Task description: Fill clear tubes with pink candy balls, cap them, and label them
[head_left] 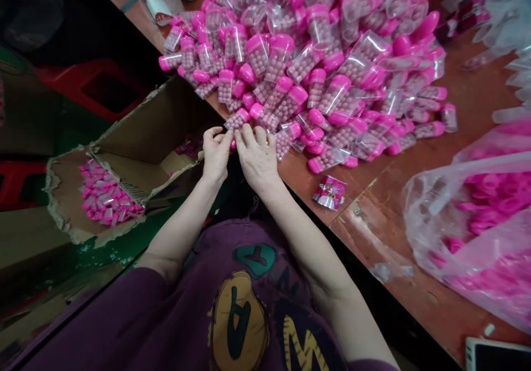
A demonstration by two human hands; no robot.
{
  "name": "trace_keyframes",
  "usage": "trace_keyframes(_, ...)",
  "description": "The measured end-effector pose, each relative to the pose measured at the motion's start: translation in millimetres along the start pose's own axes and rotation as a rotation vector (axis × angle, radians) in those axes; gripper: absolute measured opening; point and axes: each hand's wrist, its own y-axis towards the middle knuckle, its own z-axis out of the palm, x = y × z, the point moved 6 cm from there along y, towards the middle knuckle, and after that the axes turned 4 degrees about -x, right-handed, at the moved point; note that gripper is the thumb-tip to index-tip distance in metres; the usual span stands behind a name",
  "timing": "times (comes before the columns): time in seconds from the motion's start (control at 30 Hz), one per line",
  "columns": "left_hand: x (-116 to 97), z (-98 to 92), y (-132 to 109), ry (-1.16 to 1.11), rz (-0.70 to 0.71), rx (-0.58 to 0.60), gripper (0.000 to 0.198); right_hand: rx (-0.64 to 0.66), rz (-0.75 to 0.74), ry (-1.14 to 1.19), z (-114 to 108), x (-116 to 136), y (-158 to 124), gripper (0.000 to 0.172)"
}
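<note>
My left hand and my right hand meet at the table's near edge, fingers bent and fingertips close together. Both are closed around something small; a bit of pink shows between them, and the fingers hide the rest. Just beyond my fingertips lies a small clear bottle with a pink cap, filled with pinkish beads. It belongs to the edge of a large heap of similar bottles spread over the brown table. A small printed pink packet lies to the right of my right hand.
An open cardboard box stands left of my hands, with many small pink-and-clear pieces on its flap. A plastic bag of pink parts lies at right. Clear empty containers are piled at far right. Red stools stand at left.
</note>
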Motion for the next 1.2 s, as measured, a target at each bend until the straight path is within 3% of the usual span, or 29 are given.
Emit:
trace_keyframes(0.13, 3, 3.7, 3, -0.021, -0.04, 0.025, 0.035, 0.002, -0.027, 0.078, -3, -3, 5, 0.037)
trace_keyframes(0.23, -1, 7.5, 9, -0.007, -0.044, 0.06, 0.043, -0.104, -0.032, 0.181, -21, -5, -10, 0.033)
trace_keyframes(0.37, -5, 6.8, 12, 0.081, -0.089, 0.107, 0.031, -0.26, 0.055, 0.468, -44, -10, -66, 0.024)
trace_keyframes(0.47, 1, -0.2, 0, 0.118, -0.091, 0.051, 0.024, -0.221, 0.304, 0.781, -44, -20, -121, 0.02)
trace_keyframes(0.57, 13, -1.4, -30, 0.155, 0.004, 0.024, 0.013, -0.175, 0.552, 0.938, -46, -31, -171, 0.021)
trace_keyframes(0.67, 24, 21.5, -78, 0.302, 0.172, 0.257, 0.012, -0.275, 0.657, 0.907, -67, -48, -208, 0.012)
trace_keyframes(0.8, 34, 78.1, -147, 0.636, 0.596, 0.786, 0.02, -0.518, 0.665, 0.683, -103, -80, -236, 0.011)
trace_keyframes(0.87, 44, 101.2, -172, 0.841, 0.787, 1.017, 0.032, -0.591, 0.667, 0.548, -112, -93, -245, 0.014)
trace_keyframes(0.93, 56, 114.0, -186, 1.057, 0.936, 1.161, 0.046, -0.612, 0.653, 0.462, -113, -101, -249, 0.017)
trace_keyframes(1.03, 68, 116.8, -196, 1.252, 1.12, 1.225, 0.047, -0.624, 0.635, 0.415, -108, -104, -252, 0.017)
trace_keyframes(1.2, 75, 106.8, -203, 1.245, 1.272, 1.17, 0.042, -0.63, 0.686, 0.431, -101, -107, -252, 0.018)
